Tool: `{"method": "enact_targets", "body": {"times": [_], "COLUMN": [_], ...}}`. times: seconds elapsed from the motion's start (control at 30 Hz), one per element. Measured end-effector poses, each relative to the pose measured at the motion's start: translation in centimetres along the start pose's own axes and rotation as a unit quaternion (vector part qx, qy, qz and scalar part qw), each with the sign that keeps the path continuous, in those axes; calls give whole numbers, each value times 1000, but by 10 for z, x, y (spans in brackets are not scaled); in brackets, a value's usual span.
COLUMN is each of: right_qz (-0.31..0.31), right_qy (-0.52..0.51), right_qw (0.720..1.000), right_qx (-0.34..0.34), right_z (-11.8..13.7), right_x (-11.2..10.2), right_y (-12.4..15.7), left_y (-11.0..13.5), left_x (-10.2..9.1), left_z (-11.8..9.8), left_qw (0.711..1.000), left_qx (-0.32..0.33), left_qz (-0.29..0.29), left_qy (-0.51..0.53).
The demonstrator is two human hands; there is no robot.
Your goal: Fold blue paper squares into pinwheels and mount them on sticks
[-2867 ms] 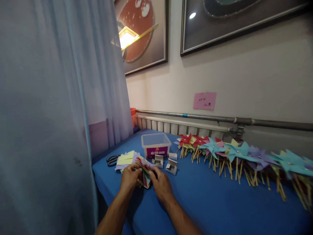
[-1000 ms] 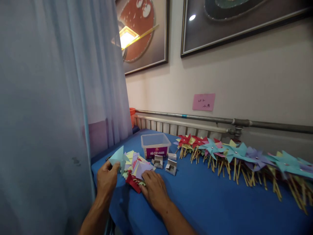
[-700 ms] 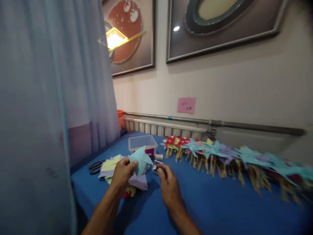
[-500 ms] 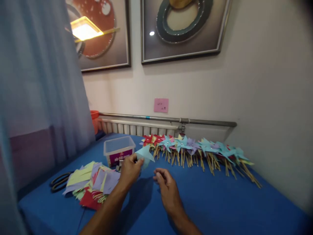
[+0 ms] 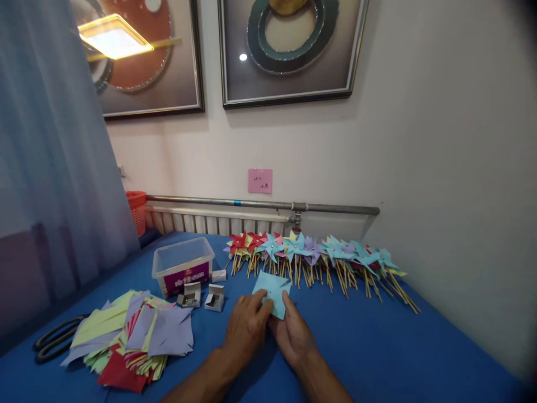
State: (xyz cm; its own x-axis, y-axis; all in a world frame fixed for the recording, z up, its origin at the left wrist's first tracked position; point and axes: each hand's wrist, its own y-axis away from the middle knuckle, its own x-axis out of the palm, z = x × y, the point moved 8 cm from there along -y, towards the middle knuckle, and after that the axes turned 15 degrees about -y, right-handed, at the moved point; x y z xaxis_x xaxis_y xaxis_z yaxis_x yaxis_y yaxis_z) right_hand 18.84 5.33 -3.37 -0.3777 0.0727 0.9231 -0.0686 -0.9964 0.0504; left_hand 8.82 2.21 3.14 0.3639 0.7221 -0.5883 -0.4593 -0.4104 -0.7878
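Observation:
A light blue paper square (image 5: 268,281) with slits cut in from its corners is held up over the blue-covered surface. My left hand (image 5: 248,323) grips its left lower edge, thumb and fingers pressed together on the paper. From the right, my right hand (image 5: 292,334) holds the same sheet, its thumb on the front and its fingers beneath. Left of my hands lies a loose pile of slit paper squares (image 5: 170,330) in purple, yellow, green and red. Two small opened boxes, one white box (image 5: 215,298) and one grey box (image 5: 191,295), stand just beyond the pile.
Behind the boxes stands a clear plastic tub (image 5: 184,254) with a purple label. Several finished paper pinwheels (image 5: 312,249) on sticks lie in a row along the wall. Black-handled scissors (image 5: 56,338) rest at far left, near a curtain (image 5: 62,140). An orange basket (image 5: 137,212) is behind.
The blue paper has come down and right from my left hand alone into both hands, and now lies flatter towards me. My right hand has closed on it. The view has shifted right.

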Motion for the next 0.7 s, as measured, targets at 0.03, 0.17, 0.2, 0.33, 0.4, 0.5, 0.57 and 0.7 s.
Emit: {"method": "enact_targets", "body": {"times": [0.03, 0.17, 0.2, 0.33, 0.4, 0.5, 0.57, 0.7], "right_qz": [-6, -21, -22, -21, -10, 8, 13, 6], "right_qy": [-6, -7, -2, 22, 40, 74, 99, 142], "right_qw": [1000, 999, 999, 999, 999, 997, 995, 989], "right_qx": [-10, -41, -42, -31, -21, -2, 12, 26], "right_z": [2, 8, 7, 4, 1, -4, -7, -12], "right_x": [-4, -14, -14, -9, -4, 3, 6, 7], "right_y": [-2, -6, -6, -1, 4, 12, 16, 20], "left_y": [2, 8, 10, 20, 22, 23, 23, 21], "left_x": [0, 8, 13, 37, 45, 48, 47, 41], "left_z": [6, 39, 48, 74, 77, 77, 78, 79], "left_qw": [1000, 979, 965, 874, 834, 798, 788, 789], "left_qx": [-23, -144, -185, -349, -392, -422, -432, -433], "left_qz": [-3, 30, 53, 150, 161, 136, 120, 98], "left_qy": [15, 140, 178, 302, 354, 409, 421, 425]}}
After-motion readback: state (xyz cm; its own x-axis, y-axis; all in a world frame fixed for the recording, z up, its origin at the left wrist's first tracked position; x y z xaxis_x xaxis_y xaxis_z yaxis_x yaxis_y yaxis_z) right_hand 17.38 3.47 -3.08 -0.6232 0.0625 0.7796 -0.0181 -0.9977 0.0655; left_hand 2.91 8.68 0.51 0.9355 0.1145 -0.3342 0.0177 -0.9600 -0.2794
